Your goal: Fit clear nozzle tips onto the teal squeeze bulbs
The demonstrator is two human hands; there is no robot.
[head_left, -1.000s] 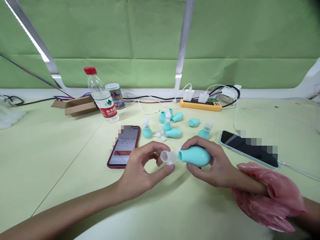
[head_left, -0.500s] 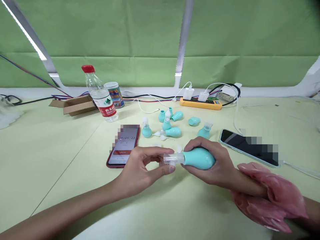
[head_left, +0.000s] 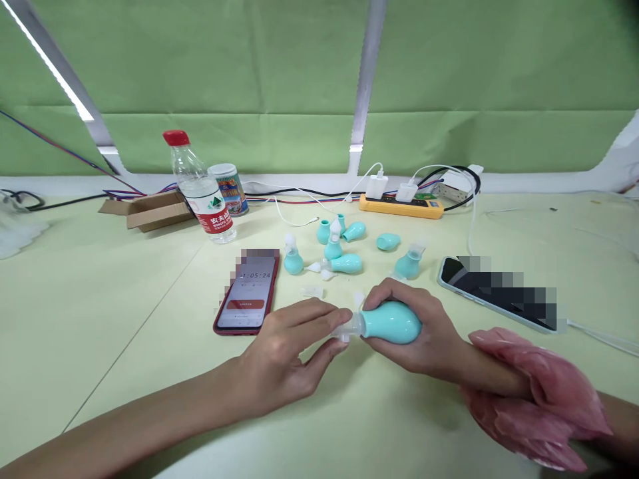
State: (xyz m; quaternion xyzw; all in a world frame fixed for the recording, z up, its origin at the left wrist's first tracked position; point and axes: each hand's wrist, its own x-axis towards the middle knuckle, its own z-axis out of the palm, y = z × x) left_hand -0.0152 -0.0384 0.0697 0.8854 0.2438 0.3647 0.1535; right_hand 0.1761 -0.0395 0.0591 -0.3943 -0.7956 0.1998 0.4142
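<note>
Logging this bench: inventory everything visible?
Bulbs: nine, teal, centre; one held
Connector: one, clear, bulb's mouth
Loose pieces: several, whitish, near bulbs
Phones: two, red-edged left, pale-edged right
Bottle: one, clear, back left
Can: one, multicoloured, beside bottle
Box: one, brown, back left
Power strip: one, orange, back
Chargers: two, white, on strip
Cables: several, mixed, back, right
Plastic: one, clear, left edge
Table: one, pale, below
Backdrop: one, green, behind
Wrap: one, pink, right forearm
Left grip: one, on connector
Right grip: one, on bulb

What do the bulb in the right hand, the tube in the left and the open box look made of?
Bulb: probably rubber or silicone, glossy, with bright highlights.
Tube: likely plastic, smooth; light passes through it.
Box: seemingly cardboard, brown and matte, with a folded-out flap.
</note>
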